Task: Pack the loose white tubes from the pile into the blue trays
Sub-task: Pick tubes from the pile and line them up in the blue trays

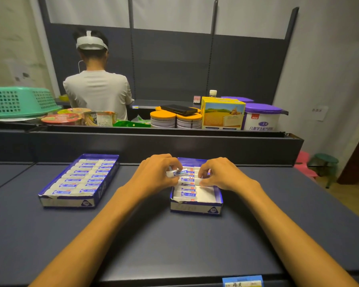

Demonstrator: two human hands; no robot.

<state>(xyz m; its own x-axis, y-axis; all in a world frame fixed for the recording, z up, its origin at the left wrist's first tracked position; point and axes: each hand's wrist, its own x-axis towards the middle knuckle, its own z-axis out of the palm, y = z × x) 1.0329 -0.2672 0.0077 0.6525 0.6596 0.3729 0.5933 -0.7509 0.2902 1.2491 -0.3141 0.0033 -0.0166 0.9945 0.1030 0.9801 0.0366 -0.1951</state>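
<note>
- Both blue trays carry a round dark badge reading "2B" on the near wall: the left tray (67,200) and the right tray (195,208).
- The white tubes have blue labels with white characters, too small to read.
- The left tray sits on the dark bench (133,235), well apart from the right one, and holds two columns of tubes (71,184) lying side by side.
- The right tray lies directly ahead between the two hands; its left column holds a row of tubes (188,193), and the near right part shows white bare floor.
- The left hand (155,172) reaches in from the lower left, forearm stretched across the bench, knuckles up; its fingers curl round one tube (177,172), pinching it just above the tray's far left side. The tube lies roughly level, crosswise, one end sticking out to the left past the tray wall.
- The right hand (220,172) comes in from the lower right, palm down over the tray's right half, fingers curled onto tubes there; a bit of red print shows between them. Whether it truly grips one or only presses on it, I cannot tell.
- No loose pile shows on the bench.
- At the bench's near edge is a blue-and-white shelf tag (243,281), writing blurred.
- On the shelf behind stand orange-lidded tins (175,120), a yellow carton (223,114) and a purple-lidded tub (261,117) printed "儿童学生配方".
- Another person (96,90) stands beyond, back turned, beside a green basket (19,102).
</note>
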